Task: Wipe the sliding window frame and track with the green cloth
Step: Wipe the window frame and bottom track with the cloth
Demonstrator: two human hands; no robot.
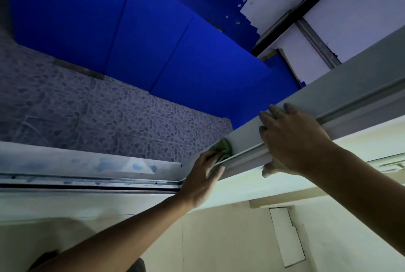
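A pale grey window frame (pixel 341 94) runs diagonally from the lower middle up to the right, with a raised ridge along it. My left hand (pixel 200 178) grips the bunched green cloth (pixel 224 148) and presses it against the frame near its lower corner. To the right, my right hand (pixel 293 140) rests on the frame, fingers laid over its flat face and thumb hooked under its lower edge. The horizontal track (pixel 87 181) stretches left from the corner, with blue smudges on it.
Beyond the opening lie blue panels (pixel 142 31) and a pebble-patterned wall (pixel 109 118). A white wall with dark metal strips (pixel 315 37) fills the upper right. Below the frame is a cream wall with a white rectangular panel (pixel 287 236).
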